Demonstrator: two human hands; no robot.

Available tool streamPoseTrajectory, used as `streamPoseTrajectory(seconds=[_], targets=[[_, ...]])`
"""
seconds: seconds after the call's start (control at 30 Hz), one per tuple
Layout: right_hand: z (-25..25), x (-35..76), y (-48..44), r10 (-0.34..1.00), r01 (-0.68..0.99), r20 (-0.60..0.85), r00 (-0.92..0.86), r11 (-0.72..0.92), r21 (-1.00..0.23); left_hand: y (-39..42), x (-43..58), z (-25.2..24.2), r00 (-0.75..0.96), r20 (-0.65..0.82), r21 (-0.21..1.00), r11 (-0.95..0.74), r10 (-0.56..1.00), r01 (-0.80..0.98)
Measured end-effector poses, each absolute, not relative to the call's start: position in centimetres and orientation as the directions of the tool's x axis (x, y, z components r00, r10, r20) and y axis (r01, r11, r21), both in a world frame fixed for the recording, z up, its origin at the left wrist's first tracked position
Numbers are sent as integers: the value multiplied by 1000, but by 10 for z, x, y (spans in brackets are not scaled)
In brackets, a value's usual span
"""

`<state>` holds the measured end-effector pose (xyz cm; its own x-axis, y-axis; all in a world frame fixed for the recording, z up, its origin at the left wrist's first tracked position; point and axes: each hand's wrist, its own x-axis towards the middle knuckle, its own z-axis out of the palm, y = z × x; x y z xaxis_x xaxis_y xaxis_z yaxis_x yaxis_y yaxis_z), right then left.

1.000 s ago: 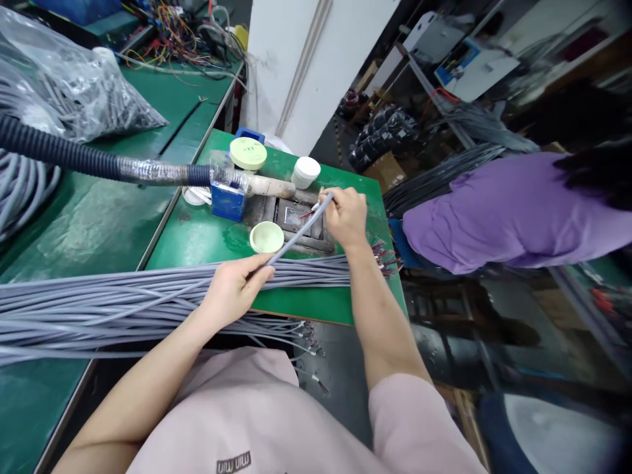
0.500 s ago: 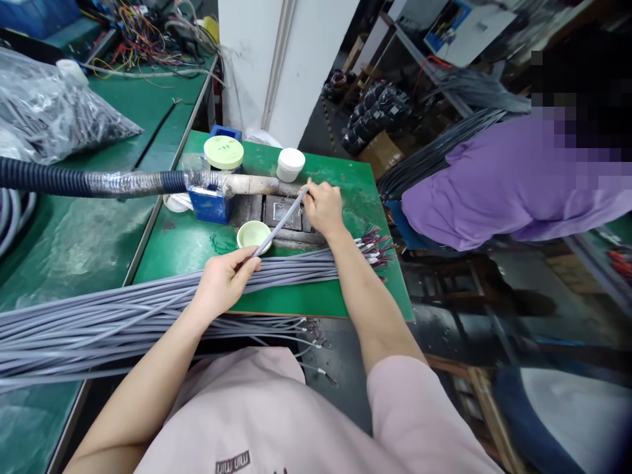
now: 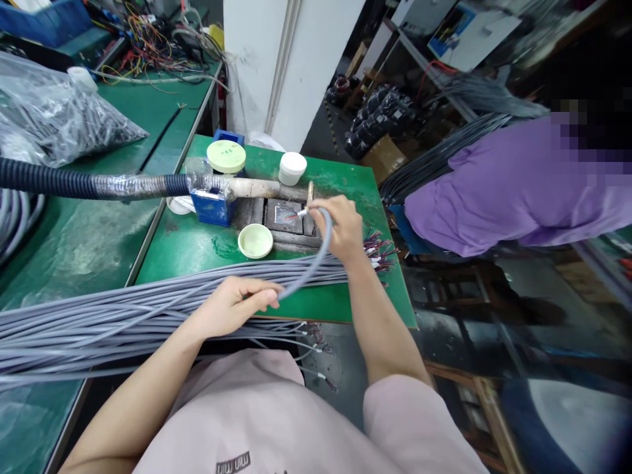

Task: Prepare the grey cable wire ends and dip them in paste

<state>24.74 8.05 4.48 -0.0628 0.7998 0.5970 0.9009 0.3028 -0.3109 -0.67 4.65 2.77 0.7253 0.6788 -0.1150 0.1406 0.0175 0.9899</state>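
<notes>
My right hand (image 3: 342, 227) pinches the end of one grey cable (image 3: 311, 263) over a dark metal tray (image 3: 286, 217) set in the small green table (image 3: 197, 247). Red and white wire tips stick out of the cable end toward the tray. The cable bends in an arc back to my left hand (image 3: 232, 306), which is closed on it further along, above a thick bundle of grey cables (image 3: 123, 313) lying across the table. The bundle's stripped coloured ends (image 3: 378, 250) fan out past my right wrist.
A black corrugated hose (image 3: 89, 184) runs from the left to a blue box (image 3: 212, 204). A pale green dish (image 3: 255, 240), a green lid (image 3: 226, 156) and a white jar (image 3: 291, 168) stand around the tray. A person in a purple top (image 3: 494, 191) bends at the right.
My left hand has moved down and toward me along the cable. The cable, straight before, now curves in an arc. My right hand has shifted slightly right over the tray.
</notes>
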Motion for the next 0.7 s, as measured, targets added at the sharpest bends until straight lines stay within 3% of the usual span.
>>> streamPoseTrajectory(seconds=[0.13,0.3,0.4,0.57,0.7], targets=[[63,228,6,736,732,629,-250,569,-374,29,7,19,718,-153,936,333,679,-114],[51,206,-55,714,625,587,-381,667,-405,11,29,9,641,-132,830,438,756,-346],[43,197,-73,781,647,561,-273,581,-494,2,34,10,614,-147,856,410,776,-314],[33,183,-85,850,741,527,22,340,-579,-6,36,13,562,-48,938,230,826,-260],[27,175,-85,882,734,466,67,272,-622,-5,31,10,642,-118,869,392,757,-303]])
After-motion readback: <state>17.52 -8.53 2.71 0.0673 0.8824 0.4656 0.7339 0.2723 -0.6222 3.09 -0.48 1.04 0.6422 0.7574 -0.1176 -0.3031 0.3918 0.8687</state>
